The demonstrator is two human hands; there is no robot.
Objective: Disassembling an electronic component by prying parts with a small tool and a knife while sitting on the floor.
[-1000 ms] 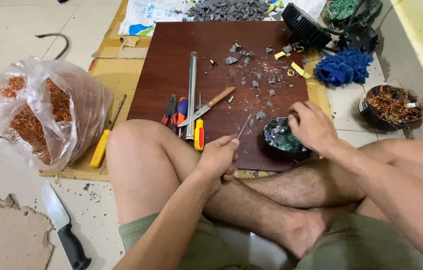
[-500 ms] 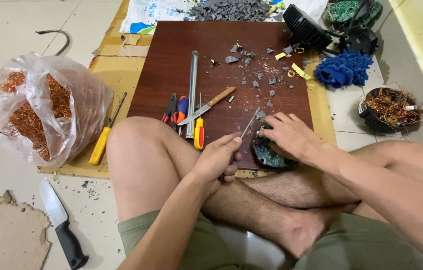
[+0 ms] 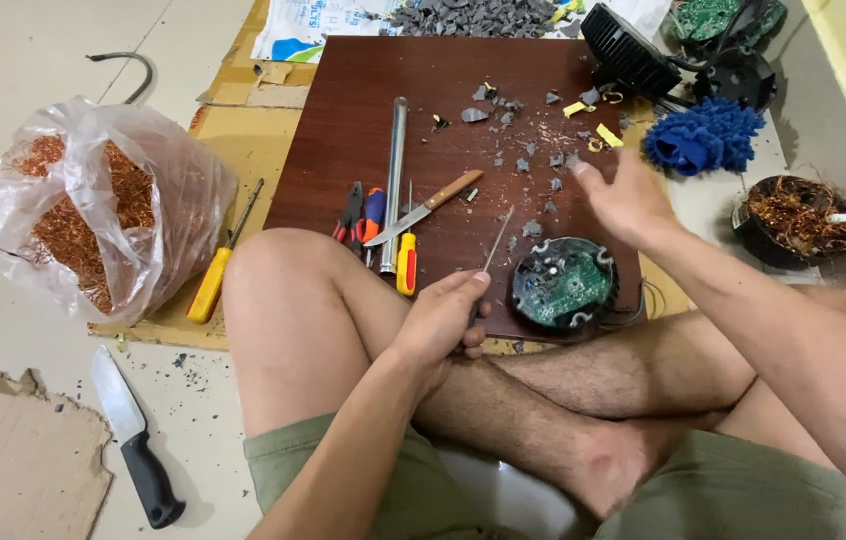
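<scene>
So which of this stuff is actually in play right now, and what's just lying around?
In hand:
- thin metal tool, gripped by the left hand
- round green circuit board, on the board's near edge
- right hand, open above the grey plastic bits

Lying about:
- bag of copper wire
- yellow screwdriver
- black-handled knife
- blue mop head
- wooden-handled knife

Soft, even daylight fills the scene, brightest on the pale floor [image 3: 3, 60] toward 10 o'clock. Shadows are faint and short. The right hand [image 3: 623, 195] is motion-blurred; the dark wooden board [image 3: 343, 130] shows mild sheen, no harsh glare.
</scene>
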